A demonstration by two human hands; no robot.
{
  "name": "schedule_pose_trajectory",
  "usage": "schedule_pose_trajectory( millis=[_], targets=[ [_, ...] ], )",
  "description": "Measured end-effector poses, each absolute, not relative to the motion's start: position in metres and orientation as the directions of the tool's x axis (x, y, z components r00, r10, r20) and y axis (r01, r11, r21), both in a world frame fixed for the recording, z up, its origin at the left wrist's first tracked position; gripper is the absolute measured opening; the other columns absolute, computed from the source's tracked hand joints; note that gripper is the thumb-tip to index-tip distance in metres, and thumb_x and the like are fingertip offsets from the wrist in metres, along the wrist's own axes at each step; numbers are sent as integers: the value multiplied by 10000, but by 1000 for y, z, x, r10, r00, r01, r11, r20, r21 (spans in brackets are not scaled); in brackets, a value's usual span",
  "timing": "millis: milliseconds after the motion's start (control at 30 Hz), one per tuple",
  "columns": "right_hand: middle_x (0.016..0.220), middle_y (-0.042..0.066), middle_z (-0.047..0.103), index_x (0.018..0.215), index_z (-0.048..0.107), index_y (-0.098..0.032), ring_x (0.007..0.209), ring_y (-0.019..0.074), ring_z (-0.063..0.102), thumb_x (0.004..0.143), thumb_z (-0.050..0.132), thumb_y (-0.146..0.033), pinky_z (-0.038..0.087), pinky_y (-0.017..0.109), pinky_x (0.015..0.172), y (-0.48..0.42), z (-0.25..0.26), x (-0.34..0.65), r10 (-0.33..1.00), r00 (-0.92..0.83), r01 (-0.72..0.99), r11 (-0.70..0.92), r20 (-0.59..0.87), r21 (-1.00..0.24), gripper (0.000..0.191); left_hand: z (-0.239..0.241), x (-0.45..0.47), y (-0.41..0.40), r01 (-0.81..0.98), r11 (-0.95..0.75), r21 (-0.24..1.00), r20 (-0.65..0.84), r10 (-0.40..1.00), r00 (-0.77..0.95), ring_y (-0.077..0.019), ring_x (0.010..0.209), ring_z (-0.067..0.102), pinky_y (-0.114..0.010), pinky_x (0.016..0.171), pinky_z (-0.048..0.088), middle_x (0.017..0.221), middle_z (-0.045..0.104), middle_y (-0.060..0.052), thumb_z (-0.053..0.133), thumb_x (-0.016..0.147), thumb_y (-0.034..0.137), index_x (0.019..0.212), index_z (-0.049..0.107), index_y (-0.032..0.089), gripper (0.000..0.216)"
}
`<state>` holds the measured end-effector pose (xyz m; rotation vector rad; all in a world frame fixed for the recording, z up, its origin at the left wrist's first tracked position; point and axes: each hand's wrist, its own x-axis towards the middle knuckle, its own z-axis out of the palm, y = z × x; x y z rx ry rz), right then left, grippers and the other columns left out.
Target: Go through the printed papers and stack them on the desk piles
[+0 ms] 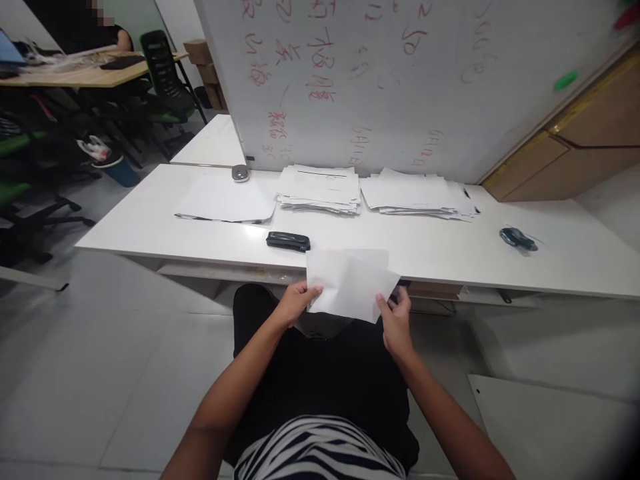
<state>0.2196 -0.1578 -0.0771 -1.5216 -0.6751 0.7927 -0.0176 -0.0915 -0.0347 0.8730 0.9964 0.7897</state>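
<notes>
Two or more overlapping sheets of white paper point(347, 283) are held over my lap at the desk's front edge, fanned slightly apart at the right. My left hand point(295, 302) pinches their left edge, thumb on top. On the right side, my right hand point(396, 320) grips the lower corner between thumb and fingers. Just beyond the sheets, a black stapler point(289, 241) lies on the white desk point(225, 235). Farther back are a middle stack of papers point(320, 187) and a right stack of papers point(413, 192), its sheets uneven.
A whiteboard point(340, 80) with red writing stands behind the stacks. A computer mouse point(241, 173) rests by flat paper point(225, 200) at the left. To the right lie a small dark object point(519, 239) and cardboard boxes point(565, 160). Another person point(123, 39) sits at a far desk.
</notes>
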Motion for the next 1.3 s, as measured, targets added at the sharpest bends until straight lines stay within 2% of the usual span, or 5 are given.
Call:
schedule_pose_trajectory(
  millis=[133, 567, 867, 1000, 1300],
  targets=[
    [1091, 108, 715, 1085, 636, -170, 964, 243, 681, 654, 818, -434, 542, 420, 909, -159, -74, 231, 840, 428, -366, -178, -335, -914, 537, -30, -19, -93, -29, 405, 914, -374, 868, 326, -153, 674, 619, -262, 647, 445, 797, 731, -48, 749, 712, 520, 897, 746, 138, 424],
    [1018, 89, 748, 1003, 692, -185, 859, 250, 705, 589, 871, -421, 583, 427, 804, -152, -35, 269, 916, 297, -269, -193, -271, -944, 509, -9, -22, -91, 135, 202, 970, -233, 928, 290, -168, 672, 582, -281, 654, 433, 689, 662, -20, 623, 788, 592, 691, 682, 150, 457],
    [1085, 69, 714, 1062, 643, -190, 1025, 247, 659, 658, 830, -417, 523, 428, 937, -83, 49, 263, 912, 322, 59, 247, 253, -967, 499, 61, -12, -63, 301, -395, 868, 353, 917, 187, -234, 1025, 600, -336, 910, 460, 1072, 683, -59, 612, 845, 418, 1058, 665, 211, 302],
    [1101, 109, 701, 1132, 601, -169, 1016, 257, 658, 710, 768, -432, 535, 416, 899, -52, 45, 246, 913, 277, 204, 249, 300, -947, 524, 44, -4, -31, 150, -327, 933, 304, 939, 160, -219, 1022, 609, -334, 900, 471, 1099, 659, -76, 618, 836, 397, 1146, 579, 186, 377],
    [1035, 81, 698, 1100, 585, -206, 893, 225, 656, 799, 619, -382, 533, 390, 801, -59, -14, 231, 927, 261, 436, 136, 269, -890, 350, 0, -3, -38, 372, -290, 882, 285, 956, 68, -248, 1044, 616, -373, 907, 462, 1127, 641, -100, 576, 856, 367, 1253, 477, 211, 439]
  ],
)
